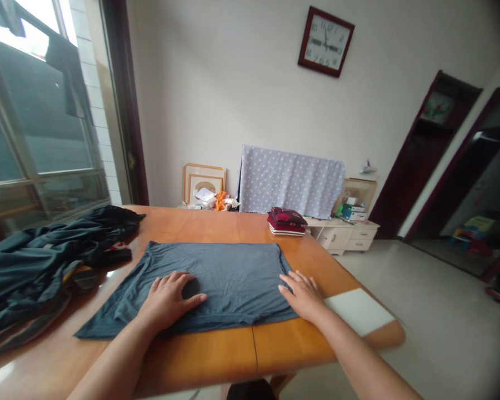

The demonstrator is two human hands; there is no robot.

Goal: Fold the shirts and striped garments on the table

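Note:
A dark blue-grey garment [233, 278] lies spread on the wooden table [208, 225], folded into a rough rectangle whose left end slants toward me. My left hand [170, 297] rests on its left half, palm down, with thumb and fingers apart. At the garment's right edge, my right hand [302, 291] lies flat with its fingers spread, partly on the cloth. Neither hand grips the fabric. Some wrinkles run along the left side and the near edge.
A heap of dark clothes [37, 266] covers the table's left side. Folded dark red clothes [287, 221] are stacked at the far right edge. A white sheet-like rectangle [360, 311] lies at the near right corner. Beyond stand a polka-dot cloth cover [289, 180] and a white cabinet [341, 236].

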